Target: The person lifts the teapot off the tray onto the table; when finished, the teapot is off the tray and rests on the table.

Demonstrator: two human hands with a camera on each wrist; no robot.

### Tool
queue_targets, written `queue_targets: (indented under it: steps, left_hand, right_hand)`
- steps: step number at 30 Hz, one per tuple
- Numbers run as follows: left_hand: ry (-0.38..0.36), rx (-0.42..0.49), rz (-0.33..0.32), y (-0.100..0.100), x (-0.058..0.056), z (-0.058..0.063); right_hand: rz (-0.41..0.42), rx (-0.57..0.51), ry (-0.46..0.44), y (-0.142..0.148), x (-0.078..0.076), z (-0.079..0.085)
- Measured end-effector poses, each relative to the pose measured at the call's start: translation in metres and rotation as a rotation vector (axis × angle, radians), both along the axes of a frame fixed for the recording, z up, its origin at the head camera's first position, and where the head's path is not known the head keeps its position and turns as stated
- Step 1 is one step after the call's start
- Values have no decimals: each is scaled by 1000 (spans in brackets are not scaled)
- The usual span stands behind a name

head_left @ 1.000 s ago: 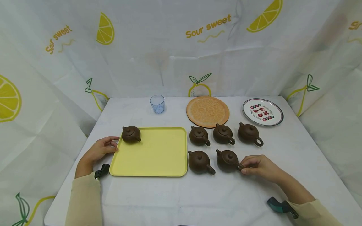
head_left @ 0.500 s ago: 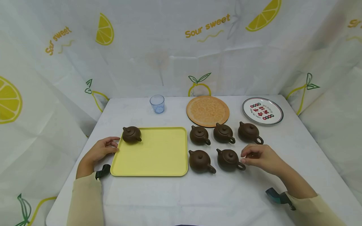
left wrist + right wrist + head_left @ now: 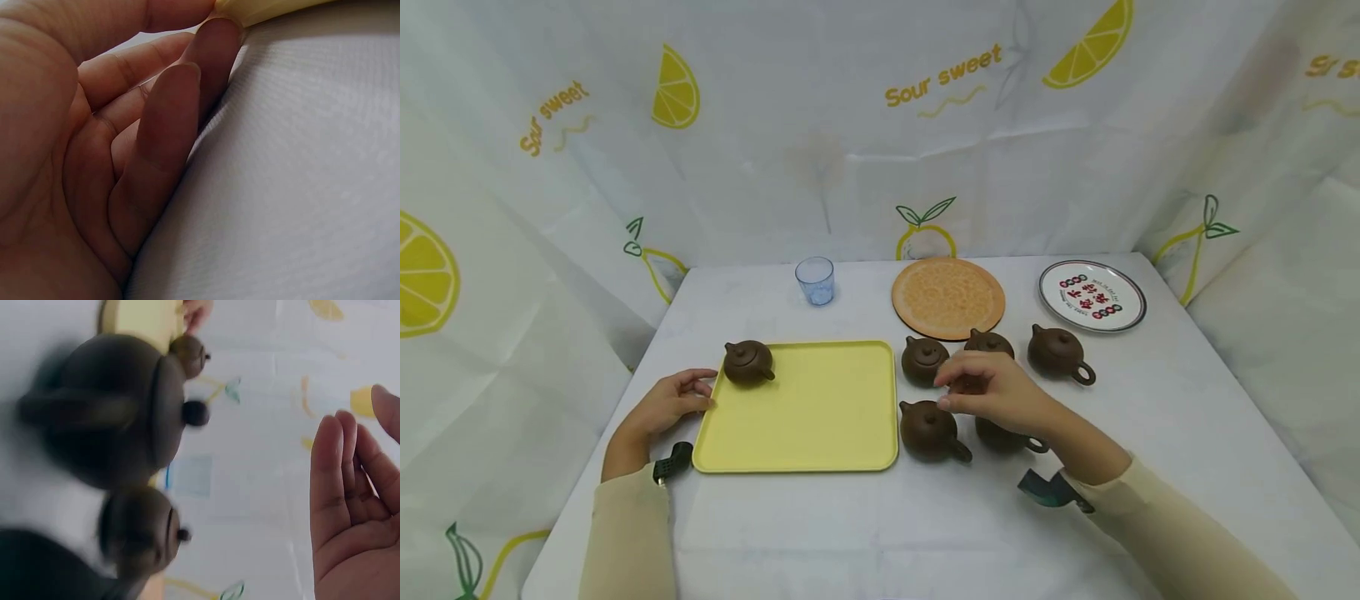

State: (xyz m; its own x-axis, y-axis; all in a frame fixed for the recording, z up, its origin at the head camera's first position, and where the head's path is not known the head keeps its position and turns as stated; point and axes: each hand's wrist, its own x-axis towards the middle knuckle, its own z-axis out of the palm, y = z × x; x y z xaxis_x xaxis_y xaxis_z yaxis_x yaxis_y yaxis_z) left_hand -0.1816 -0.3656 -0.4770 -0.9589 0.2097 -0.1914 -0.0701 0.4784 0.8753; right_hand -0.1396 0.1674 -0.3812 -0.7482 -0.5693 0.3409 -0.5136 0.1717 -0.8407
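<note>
A small brown teapot (image 3: 748, 362) sits at the back left corner of the yellow tray (image 3: 820, 417). My left hand (image 3: 666, 407) holds the tray's left edge, thumb and fingertips meeting at the rim (image 3: 275, 9) in the left wrist view. My right hand (image 3: 1000, 392) hovers over the group of teapots right of the tray, its fingers loosely bent with nothing between them. Closest to its fingertips is the front left teapot (image 3: 928, 433). The hand partly hides the front right teapot (image 3: 997, 437) and the back middle one (image 3: 990, 340). In the right wrist view a teapot (image 3: 112, 412) looms blurred beside the hand.
Two more teapots stand in the back row, at its left (image 3: 922, 360) and right (image 3: 1057, 352). Behind them lie a round tan board (image 3: 947, 296) and a white plate (image 3: 1092, 292) with red characters. A blue glass (image 3: 816, 282) stands behind the tray.
My right hand has let go of the front right teapot's handle, lifted, and moved left over the teapots. The left hand stays at the tray's edge.
</note>
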Motion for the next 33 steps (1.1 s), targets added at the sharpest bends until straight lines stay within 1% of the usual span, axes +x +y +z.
queue_targets:
  steps: [6,11,14,17,20,24,25,30,33]
  left_hand:
    - [12,1,4,0,0,-2]
    - [27,-2,-6,-1,0,-4]
    - [28,1,-10,-1,-1,-5]
    - [30,5,-11,-1,-2,-5]
    - [28,-1,-12,-1,-1,-6]
    - [21,-12,-20,-1,0,-6]
    - [16,-9,-13,-1,0,-6]
    - [15,-5,-16,-2,-1,-3]
    - [8,-13,-13,-2,-1,-1]
  right_hand:
    - [65,9,-71,-60,-21,12]
    - [95,63,-158,-109,-40,10]
    - [98,92,-229,-135,-49,2]
    - [96,77,-293,-160,-56,-8]
    - [83,60,-335,-179,-60,-19]
    - [43,65,-369,-199,-64,-29]
    - [34,67,-377,-203,-64,-31]
    - [-16,74,-415,-223,-69,-41]
    - [-58,63,-462,-236,-72,-48]
